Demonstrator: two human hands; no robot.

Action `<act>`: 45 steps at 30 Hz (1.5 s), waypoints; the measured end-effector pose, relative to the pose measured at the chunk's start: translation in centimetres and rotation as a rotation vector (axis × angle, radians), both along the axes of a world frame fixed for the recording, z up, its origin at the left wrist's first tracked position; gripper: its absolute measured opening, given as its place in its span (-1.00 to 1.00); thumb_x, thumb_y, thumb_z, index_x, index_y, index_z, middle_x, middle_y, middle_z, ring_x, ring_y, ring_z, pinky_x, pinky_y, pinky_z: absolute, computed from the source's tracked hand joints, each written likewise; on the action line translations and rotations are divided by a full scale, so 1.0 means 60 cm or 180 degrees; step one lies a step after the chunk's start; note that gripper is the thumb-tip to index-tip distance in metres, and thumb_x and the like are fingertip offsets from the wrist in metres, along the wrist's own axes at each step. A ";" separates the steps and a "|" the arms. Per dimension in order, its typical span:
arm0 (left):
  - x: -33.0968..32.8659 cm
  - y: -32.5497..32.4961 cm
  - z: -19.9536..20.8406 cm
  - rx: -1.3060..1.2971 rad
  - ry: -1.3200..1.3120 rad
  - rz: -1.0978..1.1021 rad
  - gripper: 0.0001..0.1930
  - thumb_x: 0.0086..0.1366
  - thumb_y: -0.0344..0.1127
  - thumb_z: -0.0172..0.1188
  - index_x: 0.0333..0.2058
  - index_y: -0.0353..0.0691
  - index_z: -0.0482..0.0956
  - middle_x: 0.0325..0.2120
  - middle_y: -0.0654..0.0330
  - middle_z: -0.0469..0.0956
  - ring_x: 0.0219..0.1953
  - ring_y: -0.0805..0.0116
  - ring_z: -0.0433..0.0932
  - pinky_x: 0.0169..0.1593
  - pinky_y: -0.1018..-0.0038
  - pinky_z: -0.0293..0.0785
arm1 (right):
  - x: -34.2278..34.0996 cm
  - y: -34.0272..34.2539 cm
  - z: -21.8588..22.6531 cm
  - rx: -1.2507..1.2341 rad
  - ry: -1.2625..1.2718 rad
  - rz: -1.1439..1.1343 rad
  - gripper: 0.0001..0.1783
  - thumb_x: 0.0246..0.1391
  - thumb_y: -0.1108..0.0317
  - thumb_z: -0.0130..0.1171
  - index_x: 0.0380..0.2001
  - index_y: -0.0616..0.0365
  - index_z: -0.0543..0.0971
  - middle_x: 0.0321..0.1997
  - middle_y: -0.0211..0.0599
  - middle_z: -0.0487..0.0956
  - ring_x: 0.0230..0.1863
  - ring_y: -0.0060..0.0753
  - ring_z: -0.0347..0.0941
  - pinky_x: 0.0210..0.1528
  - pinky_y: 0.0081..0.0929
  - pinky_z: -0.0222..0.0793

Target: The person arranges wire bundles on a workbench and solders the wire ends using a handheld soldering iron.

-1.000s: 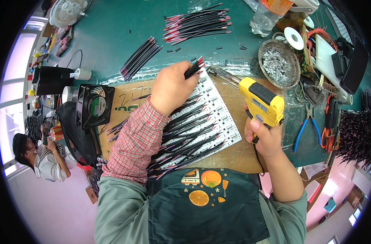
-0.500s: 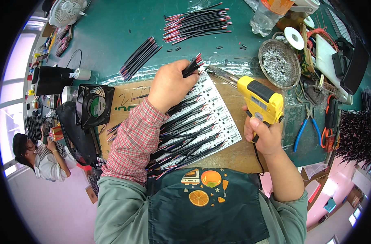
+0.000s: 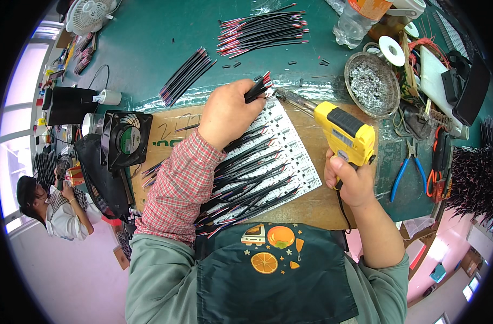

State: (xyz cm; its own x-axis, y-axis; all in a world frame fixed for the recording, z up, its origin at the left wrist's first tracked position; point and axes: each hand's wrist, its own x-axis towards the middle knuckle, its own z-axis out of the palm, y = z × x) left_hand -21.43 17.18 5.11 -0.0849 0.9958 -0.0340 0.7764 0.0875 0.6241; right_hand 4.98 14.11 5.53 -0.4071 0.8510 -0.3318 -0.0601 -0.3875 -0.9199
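Note:
My left hand (image 3: 230,112) is closed round a small bundle of black wires (image 3: 259,88) whose red and white ends stick out past the fingers toward the upper right. In my right hand (image 3: 350,175) is a yellow and black pistol-shaped soldering gun (image 3: 345,132), gripped by its handle. Its metal tip points left and sits just beside the wire ends; whether they touch I cannot tell. Below the left hand, several black wires (image 3: 252,181) lie in rows across a white sheet printed with black marks (image 3: 296,156), partly covered by my left forearm.
Two groups of wires, one large (image 3: 262,32) and one smaller (image 3: 187,77), lie on the green table (image 3: 144,48). A round dish of silvery scraps (image 3: 372,85) stands right of the gun, near blue-handled pliers (image 3: 409,170). A black fan (image 3: 126,141) stands left. Another person (image 3: 60,208) sits far left.

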 end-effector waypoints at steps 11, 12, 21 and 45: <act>-0.004 -0.006 0.007 -0.0223 -0.0116 0.0087 -0.79 0.08 -0.28 0.28 -0.35 -0.29 0.62 -0.53 0.07 0.60 -0.47 0.30 0.57 -0.30 0.42 0.46 | 0.001 -0.014 -0.003 0.0110 0.0043 0.0008 -0.41 0.01 0.20 0.13 -0.03 0.49 0.34 -0.70 -0.35 0.35 -0.74 -0.57 0.23 -0.66 -0.60 0.20; -0.004 -0.006 0.009 -0.0335 -0.0202 0.0113 -0.79 0.08 -0.28 0.28 -0.35 -0.29 0.62 -0.53 0.08 0.60 -0.47 0.30 0.57 -0.30 0.42 0.46 | 0.000 -0.014 -0.003 0.0110 0.0041 0.0008 -0.41 0.01 0.20 0.13 -0.03 0.49 0.34 -0.70 -0.35 0.35 -0.74 -0.57 0.23 -0.66 -0.60 0.20; -0.006 -0.007 0.008 -0.0286 -0.0132 0.0055 -0.80 0.09 -0.29 0.27 -0.35 -0.29 0.61 -0.55 0.11 0.59 -0.48 0.32 0.57 -0.31 0.43 0.46 | 0.005 -0.020 -0.005 -0.0008 0.0069 0.0070 -0.59 0.06 0.29 0.15 -0.09 0.36 0.42 -0.60 -0.45 0.40 -0.64 -0.68 0.27 -0.59 -0.67 0.19; -0.001 -0.032 0.034 0.0631 -0.0064 -0.0277 -0.76 0.30 -0.23 0.11 -0.22 -0.31 0.47 -0.41 -0.02 0.55 -0.35 0.03 0.55 -0.26 0.26 0.43 | 0.052 -0.069 -0.003 -0.0151 0.0695 -0.0277 -0.40 0.02 0.41 0.12 0.16 0.29 0.26 -0.05 -0.09 0.47 -0.59 -0.59 0.32 -0.58 -0.60 0.30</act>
